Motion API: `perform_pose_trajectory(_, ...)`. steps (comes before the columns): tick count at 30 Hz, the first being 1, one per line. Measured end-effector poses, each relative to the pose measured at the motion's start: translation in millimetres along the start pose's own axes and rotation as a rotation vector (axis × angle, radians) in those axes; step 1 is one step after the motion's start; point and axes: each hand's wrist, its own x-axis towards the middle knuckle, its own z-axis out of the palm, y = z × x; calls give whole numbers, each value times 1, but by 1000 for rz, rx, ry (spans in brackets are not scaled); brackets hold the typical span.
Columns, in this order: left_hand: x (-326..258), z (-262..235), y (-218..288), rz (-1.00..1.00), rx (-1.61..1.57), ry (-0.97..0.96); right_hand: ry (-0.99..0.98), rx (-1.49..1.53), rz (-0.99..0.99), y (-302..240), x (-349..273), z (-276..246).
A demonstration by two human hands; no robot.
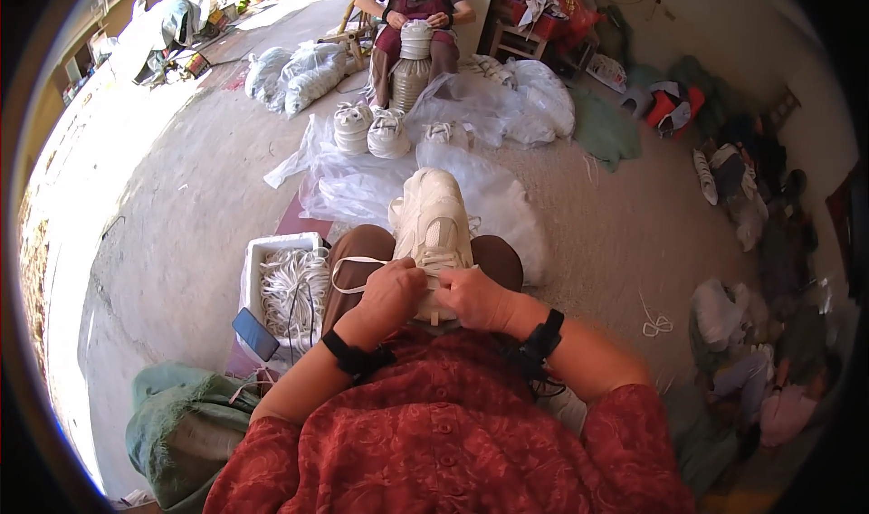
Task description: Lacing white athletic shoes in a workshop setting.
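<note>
An off-white sneaker [436,214] rests between my knees, toe pointing away from me and its tongue and collar close to my body. My left hand [396,290] is closed in a pinch at the left side of the lacing. A pale shoelace [356,261] loops out to the left from those fingers. On the opposite side of the lacing, my right hand [477,299] is closed with its fingertips against the shoe. What lies between the right fingers is hidden. Flat lace rows cross the shoe just ahead of both hands.
A white foam box [253,283] full of loose laces stands left, a phone [256,335] on its edge. Ahead, stacked white shoes [388,134] stand on plastic sheeting [348,188]. Beyond, another person [418,7] handles a shoe stack. Green cloth [186,423] lies lower left.
</note>
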Motion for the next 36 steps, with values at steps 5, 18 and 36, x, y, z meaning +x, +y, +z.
perform_pose_trajectory(5,3,-10,6,-83,-273,199,555,564,28,-23,-1,-7)
perform_pose_trajectory(18,2,-22,19,-116,162,-68,562,1230,590,-2,-45,18)
perform_pose_trajectory(36,11,-5,12,40,-166,31,590,1073,693,-7,-47,24)
